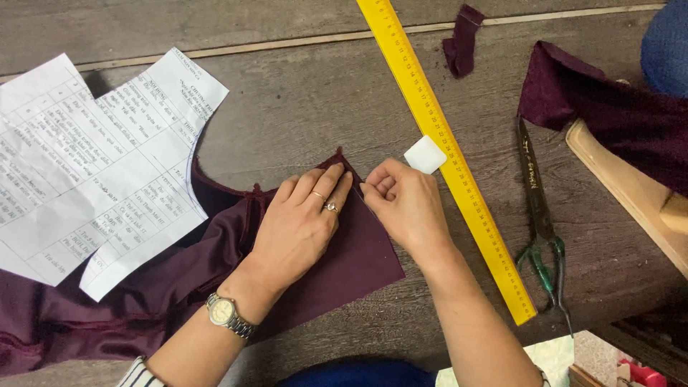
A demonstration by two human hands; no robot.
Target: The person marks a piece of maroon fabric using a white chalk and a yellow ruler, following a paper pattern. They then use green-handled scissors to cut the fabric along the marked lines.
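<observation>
Head view: L hand (304, 218) lies flat, palm down, fingers stretched and pressing the maroon fabric (351, 261) near its pointed top corner, gripping nothing; ring on one finger, wristwatch (228, 314) on wrist. R hand (405, 204) curled just beside it, fingertips pinching the fabric's right edge at the corner. White tailor's chalk (425, 154) lies touching the yellow ruler (444, 154), just above R hand. Printed paper pattern (93, 172), white w/ black text, overlaps fabric at left. Scissors (539, 215) right of ruler.

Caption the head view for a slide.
Left hand flattens maroon fabric while right hand pinches its edge beside white chalk and a yellow ruler.
</observation>
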